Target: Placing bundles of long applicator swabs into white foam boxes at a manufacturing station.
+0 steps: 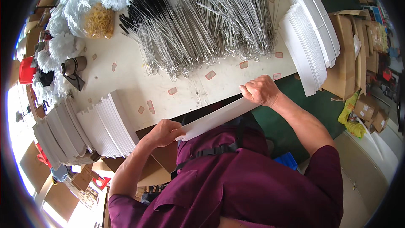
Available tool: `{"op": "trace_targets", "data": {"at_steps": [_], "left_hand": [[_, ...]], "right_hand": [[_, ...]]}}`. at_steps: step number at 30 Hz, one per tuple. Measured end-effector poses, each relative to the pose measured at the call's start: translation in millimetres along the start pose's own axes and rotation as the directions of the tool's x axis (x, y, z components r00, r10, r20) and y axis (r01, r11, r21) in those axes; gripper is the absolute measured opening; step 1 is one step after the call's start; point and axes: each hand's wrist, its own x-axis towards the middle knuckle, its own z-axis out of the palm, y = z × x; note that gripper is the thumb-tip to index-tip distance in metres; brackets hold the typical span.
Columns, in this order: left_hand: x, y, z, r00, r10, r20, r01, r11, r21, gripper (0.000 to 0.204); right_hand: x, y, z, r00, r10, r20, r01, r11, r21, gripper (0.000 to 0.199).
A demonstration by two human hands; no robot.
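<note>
A long, narrow white flat piece (219,119), looking like card or a flattened box, stretches across my lap just off the table's near edge. My left hand (162,133) is closed on its left end. At the other end, higher up, my right hand (262,91) grips it with curled fingers. Beyond them on the table lies a wide pile of thin wire brushes (198,29), their ring ends toward me, with white and black bristles. Similar white pieces stand packed in a stack (110,122) by my left arm, and another stack (306,38) lies at the far right.
The pale table (168,103) has small red-edged marks on it. At its far left are a clear bag of yellow rings (99,21), bundles of white bristled pieces (63,46) and a metal cylinder (75,65). Cardboard boxes (341,55) stand at the right; a blue bin (287,160) sits below.
</note>
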Motion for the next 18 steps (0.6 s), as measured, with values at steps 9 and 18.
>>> {"op": "trace_targets", "data": {"at_steps": [9,18], "left_hand": [[25.4,71.8,-29.6,0.986,0.162,-0.044,-0.153,0.974,0.164,0.072],[69.9,91.7,11.4,0.934,0.157,0.322,0.022,0.871,-0.490,0.047]], "right_hand": [[41.9,-34.2,5.0,0.992,-0.119,-0.029,0.121,0.990,0.067,0.038],[65.6,-50.8,11.2,0.970,-0.145,-0.193,0.181,0.967,0.182,0.037]]}}
